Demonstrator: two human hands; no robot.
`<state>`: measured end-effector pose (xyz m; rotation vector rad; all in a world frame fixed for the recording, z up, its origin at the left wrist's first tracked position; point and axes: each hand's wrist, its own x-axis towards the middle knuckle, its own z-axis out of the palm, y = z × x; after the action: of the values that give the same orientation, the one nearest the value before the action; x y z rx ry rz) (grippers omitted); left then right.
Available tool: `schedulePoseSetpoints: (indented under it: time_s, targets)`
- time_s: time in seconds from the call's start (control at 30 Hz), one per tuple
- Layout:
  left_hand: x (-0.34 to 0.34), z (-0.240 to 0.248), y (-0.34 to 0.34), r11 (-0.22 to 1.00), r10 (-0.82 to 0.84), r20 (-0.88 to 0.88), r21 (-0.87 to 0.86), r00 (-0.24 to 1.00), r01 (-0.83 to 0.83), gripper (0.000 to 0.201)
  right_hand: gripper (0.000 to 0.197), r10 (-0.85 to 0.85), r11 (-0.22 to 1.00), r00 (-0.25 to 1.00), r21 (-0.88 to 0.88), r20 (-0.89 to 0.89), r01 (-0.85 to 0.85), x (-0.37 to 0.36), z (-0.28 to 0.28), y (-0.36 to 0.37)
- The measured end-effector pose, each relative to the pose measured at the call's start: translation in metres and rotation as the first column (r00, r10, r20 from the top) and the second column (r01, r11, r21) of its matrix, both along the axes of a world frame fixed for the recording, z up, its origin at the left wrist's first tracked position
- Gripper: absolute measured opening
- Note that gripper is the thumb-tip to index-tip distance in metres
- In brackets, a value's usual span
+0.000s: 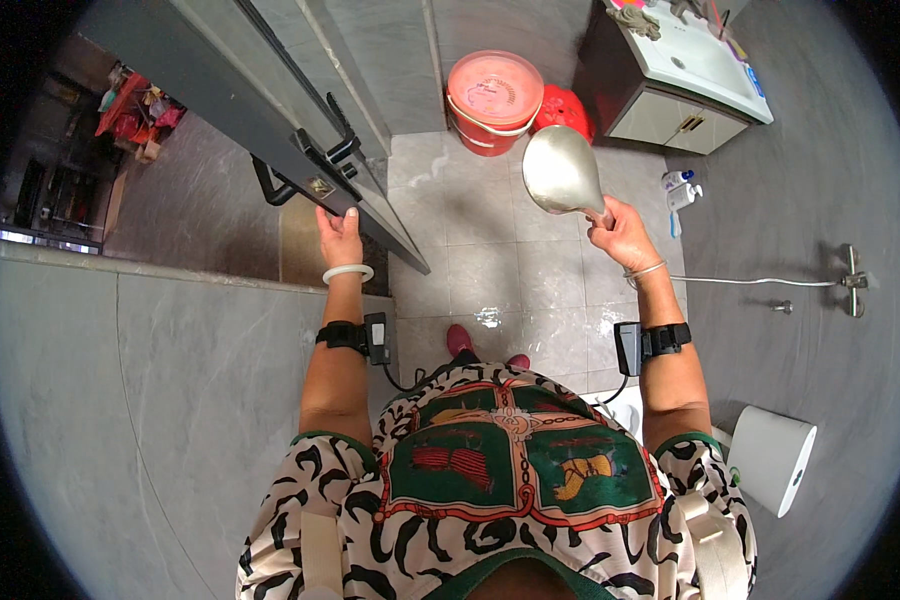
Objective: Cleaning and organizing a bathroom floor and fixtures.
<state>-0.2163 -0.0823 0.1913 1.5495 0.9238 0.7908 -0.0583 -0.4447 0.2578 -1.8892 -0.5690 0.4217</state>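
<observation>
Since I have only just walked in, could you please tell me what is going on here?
The person's right hand holds a metal dipper out above the tiled floor. The left hand is at the edge of a dark door that stands open, near its black handle. Ahead, a lidded red bucket stands on the floor near the washbasin cabinet.

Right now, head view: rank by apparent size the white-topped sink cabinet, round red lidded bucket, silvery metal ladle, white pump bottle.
1. White-topped sink cabinet
2. Round red lidded bucket
3. Silvery metal ladle; nearer the camera, so its true size is unsure
4. White pump bottle
</observation>
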Motion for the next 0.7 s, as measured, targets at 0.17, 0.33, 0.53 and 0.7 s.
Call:
schedulePoseSetpoints:
  time_s: [0.17, 0.33, 0.53, 0.7]
  targets:
    - [0.000, -0.009, 0.006, 1.000, 0.007, -0.060, 0.022, 0.998, -0.006, 0.063, 0.010, -0.029, 0.999, 0.999, 0.024, -0.015, 0.029, -0.002, 0.005, -0.001]
    - [0.001, -0.008, 0.006, 1.000, -0.015, -0.035, 0.012, 0.999, 0.015, 0.062, 0.009, 0.024, 1.000, 1.000, -0.015, -0.007, -0.024, -0.004, 0.002, -0.005]
    - [-0.005, -0.030, 0.017, 0.999, -0.030, -0.022, 0.044, 0.999, 0.031, 0.053, 0.010, 0.069, 0.997, 0.997, -0.043, -0.047, -0.071, -0.014, 0.010, -0.002]
    - [-0.029, -0.044, 0.012, 0.968, -0.205, -0.124, -0.176, 0.971, 0.182, 0.041, 0.011, 0.033, 0.998, 0.999, -0.051, -0.011, -0.034, -0.007, -0.002, -0.006]
